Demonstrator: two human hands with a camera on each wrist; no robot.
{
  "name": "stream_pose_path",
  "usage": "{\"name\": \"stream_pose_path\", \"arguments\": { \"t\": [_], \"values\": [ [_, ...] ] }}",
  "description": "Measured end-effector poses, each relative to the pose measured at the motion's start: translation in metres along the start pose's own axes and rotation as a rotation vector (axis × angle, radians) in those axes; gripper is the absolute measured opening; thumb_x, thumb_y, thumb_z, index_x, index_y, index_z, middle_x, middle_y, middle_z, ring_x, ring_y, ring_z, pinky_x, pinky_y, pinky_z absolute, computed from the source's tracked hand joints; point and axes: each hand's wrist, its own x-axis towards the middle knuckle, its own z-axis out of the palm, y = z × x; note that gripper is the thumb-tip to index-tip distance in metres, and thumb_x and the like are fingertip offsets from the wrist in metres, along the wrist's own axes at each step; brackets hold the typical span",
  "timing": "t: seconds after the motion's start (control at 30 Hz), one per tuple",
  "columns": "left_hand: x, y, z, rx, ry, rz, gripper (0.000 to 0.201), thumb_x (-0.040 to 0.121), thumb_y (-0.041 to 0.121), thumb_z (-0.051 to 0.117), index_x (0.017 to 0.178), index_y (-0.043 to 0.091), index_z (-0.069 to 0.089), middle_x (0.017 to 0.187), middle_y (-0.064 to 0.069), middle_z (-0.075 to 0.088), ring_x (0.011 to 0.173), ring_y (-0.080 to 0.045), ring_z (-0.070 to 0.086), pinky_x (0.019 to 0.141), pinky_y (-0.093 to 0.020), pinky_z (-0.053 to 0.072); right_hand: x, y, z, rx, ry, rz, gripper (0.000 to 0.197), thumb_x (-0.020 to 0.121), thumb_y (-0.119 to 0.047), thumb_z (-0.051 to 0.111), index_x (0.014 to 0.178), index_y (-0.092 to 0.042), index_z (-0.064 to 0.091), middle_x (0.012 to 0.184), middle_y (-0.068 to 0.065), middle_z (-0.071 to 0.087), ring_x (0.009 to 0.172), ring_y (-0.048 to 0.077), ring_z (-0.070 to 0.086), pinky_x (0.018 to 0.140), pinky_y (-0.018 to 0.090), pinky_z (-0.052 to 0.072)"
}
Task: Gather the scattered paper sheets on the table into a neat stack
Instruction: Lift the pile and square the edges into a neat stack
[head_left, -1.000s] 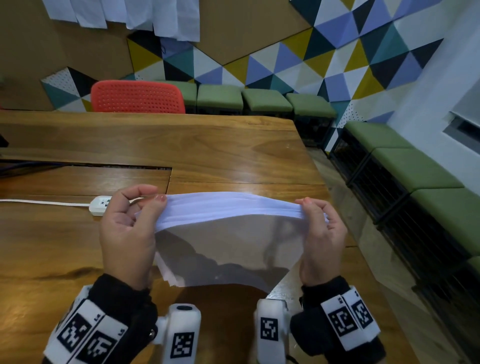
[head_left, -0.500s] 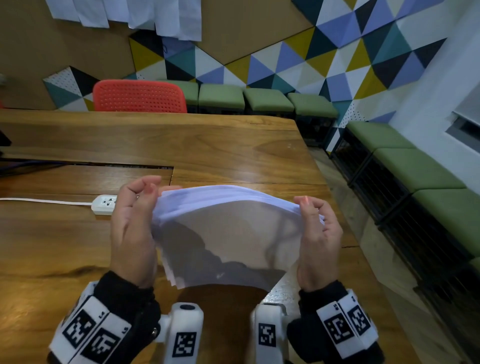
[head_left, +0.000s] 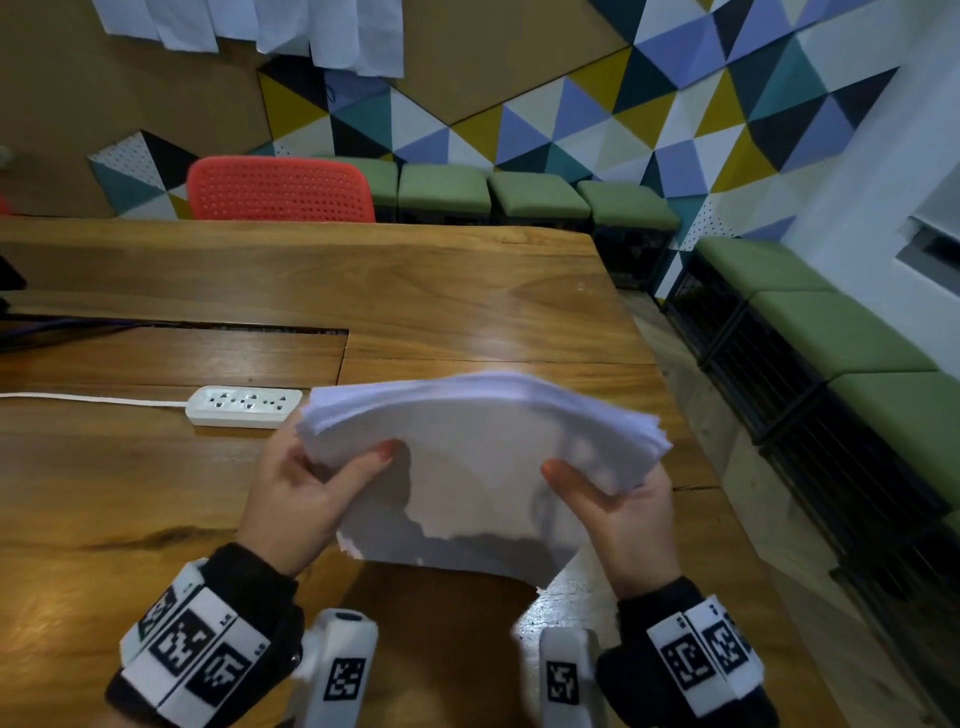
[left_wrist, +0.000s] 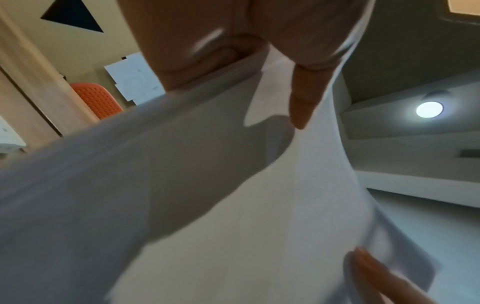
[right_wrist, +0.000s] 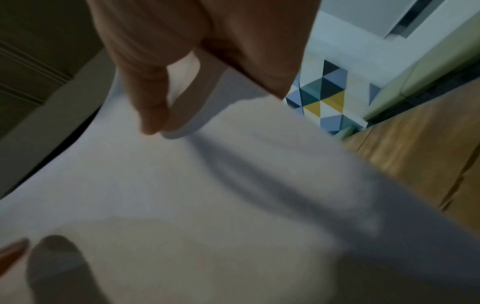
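Bundle of white paper sheets (head_left: 483, 457) held above the brown wooden table (head_left: 415, 291), just right of the white power strip (head_left: 244, 407).
Left hand (head_left: 306, 493) and right hand (head_left: 618, 514) each pinch one end; the long axis runs hand to hand, bowed upward, near edges uneven.

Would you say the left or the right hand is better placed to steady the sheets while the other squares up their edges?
Right, probably. The right hand cups the paper stack from beneath with its thumb on top, where the edges fan out raggedly. The left hand only pinches one corner, so it looks freer to let go and tap.
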Motion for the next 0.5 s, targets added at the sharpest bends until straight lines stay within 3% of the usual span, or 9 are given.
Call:
{"name": "stream_pose_path", "arguments": {
  "t": [0.07,0.1,0.13,0.2,0.23,0.3,0.4,0.5],
  "values": [
    [0.0,0.001,-0.003,0.028,-0.029,0.017,0.081,0.033,0.062,0.081,0.104,0.03,0.057,0.096,0.018,0.07,0.092,0.002,0.065,0.066,-0.012,0.054,-0.002,0.004,-0.005,-0.125,-0.032,0.031,0.07,0.052,-0.031,0.088,0.112,-0.037,0.054,0.114,-0.004,0.061,0.103,0.009,0.061,0.081,0.028,0.055],
    [-0.001,0.0,-0.002,0.023,-0.049,0.016,0.083,0.032,0.062,0.082,0.104,0.03,0.057,0.096,0.018,0.069,0.093,0.001,0.065,0.066,-0.013,0.054,-0.003,0.005,-0.004,-0.16,-0.035,0.056,0.077,0.048,-0.034,0.089,0.115,-0.039,0.052,0.116,-0.002,0.058,0.106,0.008,0.06,0.084,0.029,0.054],
    [-0.002,-0.001,0.0,0.02,-0.067,0.016,0.082,0.033,0.061,0.082,0.103,0.029,0.057,0.096,0.018,0.069,0.093,0.0,0.065,0.067,-0.014,0.055,-0.004,0.005,-0.002,-0.148,-0.034,0.078,0.079,0.048,-0.03,0.089,0.118,-0.031,0.053,0.113,-0.002,0.06,0.102,0.004,0.061,0.083,0.025,0.055],
    [-0.004,-0.003,0.003,0.063,-0.076,0.027,0.076,0.036,0.063,0.08,0.101,0.029,0.058,0.095,0.018,0.067,0.091,-0.001,0.064,0.068,-0.014,0.054,-0.005,0.004,0.004,-0.056,-0.04,0.108,0.065,0.055,-0.009,0.088,0.113,-0.005,0.059,0.094,-0.003,0.071,0.085,0.001,0.068,0.069,0.017,0.056],
    [-0.005,-0.005,0.003,0.083,-0.068,0.03,0.074,0.037,0.063,0.08,0.1,0.03,0.059,0.096,0.018,0.066,0.091,-0.001,0.063,0.068,-0.015,0.054,-0.006,0.002,0.008,-0.021,-0.042,0.114,0.053,0.059,0.0,0.082,0.108,-0.001,0.061,0.083,-0.003,0.074,0.079,0.001,0.069,0.064,0.014,0.055],
    [-0.005,-0.006,-0.001,0.063,-0.036,0.018,0.072,0.037,0.063,0.08,0.1,0.035,0.058,0.097,0.019,0.066,0.094,-0.002,0.063,0.068,-0.016,0.056,-0.006,0.003,0.008,0.003,-0.017,0.115,0.046,0.06,0.004,0.079,0.102,-0.005,0.063,0.08,-0.006,0.075,0.078,0.004,0.07,0.063,0.014,0.053],
    [-0.006,-0.013,-0.007,0.069,-0.039,-0.017,0.084,0.03,0.064,0.081,0.104,0.033,0.055,0.094,0.021,0.068,0.094,0.0,0.064,0.067,-0.016,0.056,-0.004,0.011,0.003,-0.011,-0.012,0.152,0.053,0.051,-0.011,0.082,0.1,-0.014,0.063,0.086,-0.004,0.073,0.083,0.007,0.069,0.066,0.018,0.054],
    [-0.013,-0.018,0.002,0.065,-0.006,-0.099,0.082,0.021,0.069,0.078,0.092,0.031,0.062,0.083,0.022,0.072,0.078,0.005,0.067,0.055,-0.011,0.052,-0.006,0.012,0.009,0.007,-0.063,0.174,0.041,0.062,0.01,0.076,0.088,-0.018,0.063,0.072,-0.01,0.075,0.071,-0.001,0.069,0.06,0.015,0.053]
  ]
}}
